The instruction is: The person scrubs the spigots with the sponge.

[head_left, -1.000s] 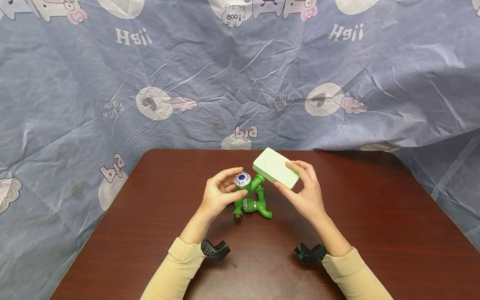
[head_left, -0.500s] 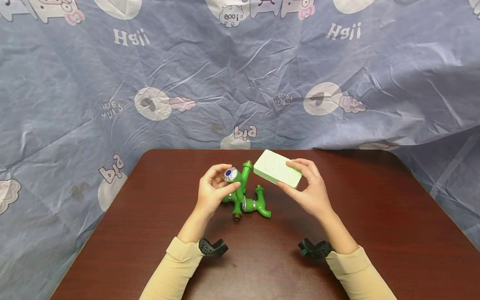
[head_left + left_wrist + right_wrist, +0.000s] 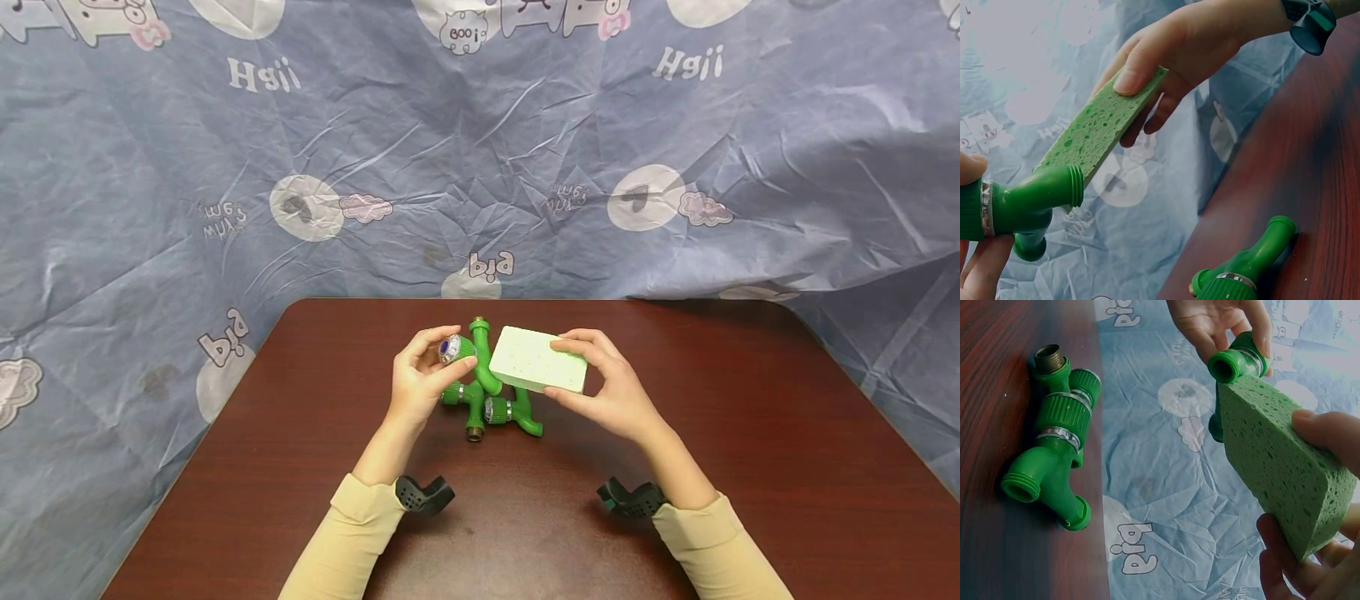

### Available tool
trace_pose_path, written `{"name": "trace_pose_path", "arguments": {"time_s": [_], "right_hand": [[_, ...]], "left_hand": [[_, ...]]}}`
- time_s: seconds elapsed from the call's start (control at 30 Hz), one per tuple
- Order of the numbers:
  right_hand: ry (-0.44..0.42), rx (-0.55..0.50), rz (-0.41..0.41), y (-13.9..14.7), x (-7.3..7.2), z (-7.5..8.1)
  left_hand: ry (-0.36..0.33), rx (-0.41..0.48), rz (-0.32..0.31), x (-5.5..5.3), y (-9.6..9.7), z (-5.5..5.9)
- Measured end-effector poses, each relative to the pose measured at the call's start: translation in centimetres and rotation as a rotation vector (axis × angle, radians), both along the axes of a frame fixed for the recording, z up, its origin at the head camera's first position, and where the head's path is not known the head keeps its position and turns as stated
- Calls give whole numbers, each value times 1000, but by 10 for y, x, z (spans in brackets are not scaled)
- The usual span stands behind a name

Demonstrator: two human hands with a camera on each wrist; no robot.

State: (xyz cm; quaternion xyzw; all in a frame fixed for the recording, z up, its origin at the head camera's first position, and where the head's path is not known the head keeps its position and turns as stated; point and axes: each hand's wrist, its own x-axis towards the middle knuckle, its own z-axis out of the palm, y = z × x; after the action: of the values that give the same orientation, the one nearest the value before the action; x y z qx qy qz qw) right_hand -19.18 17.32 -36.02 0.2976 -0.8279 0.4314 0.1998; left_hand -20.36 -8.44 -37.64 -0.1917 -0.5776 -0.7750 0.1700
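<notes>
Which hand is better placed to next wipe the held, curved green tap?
Likely the right hand: it grips the porous green rectangular sponge beside the tap, whose knob end the left hand holds.

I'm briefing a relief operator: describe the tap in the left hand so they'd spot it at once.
On the red-brown table lie two green taps. Over them, the left hand holds a third tap by its knob, beside the sponge. Of the three, only it is off the table and shows a blue-centred knob face.
</notes>
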Motion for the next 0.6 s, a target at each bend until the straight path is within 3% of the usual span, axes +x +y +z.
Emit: {"name": "trace_pose_path", "arguments": {"time_s": [0.17,0.47,0.6], "right_hand": [[36,-18,13,-7,17,25],[65,-58,11,-3,16,27],[65,-73,23,0,15,27]], "left_hand": [[-6,-33,50,0,-1,0],[-36,-81,155,-1,1,0],[-31,-116,185,6,2,9]]}}
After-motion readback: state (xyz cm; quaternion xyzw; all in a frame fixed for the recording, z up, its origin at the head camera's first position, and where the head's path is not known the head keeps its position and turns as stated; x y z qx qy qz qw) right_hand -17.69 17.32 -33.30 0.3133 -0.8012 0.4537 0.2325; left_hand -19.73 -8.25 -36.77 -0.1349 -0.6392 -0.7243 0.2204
